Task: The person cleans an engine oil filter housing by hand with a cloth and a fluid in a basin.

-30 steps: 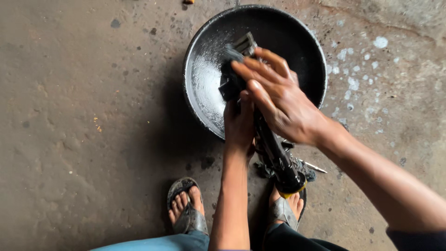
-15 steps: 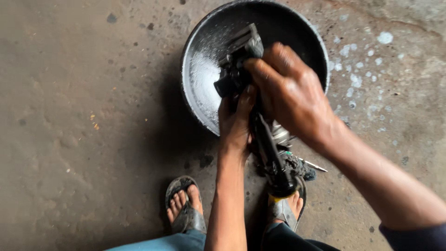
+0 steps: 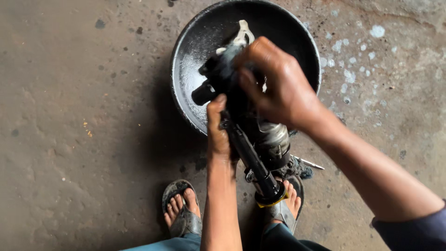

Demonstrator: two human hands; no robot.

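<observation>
A long, greasy black metal mechanical part (image 3: 253,155) is held slanted over a round black metal basin (image 3: 186,69), its lower end near my right foot. My left hand (image 3: 217,128) grips the part's shaft from below, thumb up along it. My right hand (image 3: 274,86) is closed around a dark wet rag or brush pressed against the part's upper end above the basin; what exactly it holds is blurred. A pale plastic piece (image 3: 242,35) shows in the basin behind the part.
Stained grey concrete floor (image 3: 79,139) lies all around. My feet in sandals (image 3: 180,211) are at the bottom. A thin metal tool (image 3: 310,163) lies on the floor to the right of the part. Pale splash spots (image 3: 353,60) mark the floor right of the basin.
My right hand has moved along the upper end of the part with a rubbing motion, fingers now curled tighter. The part has tilted slightly and the view has shifted closer.
</observation>
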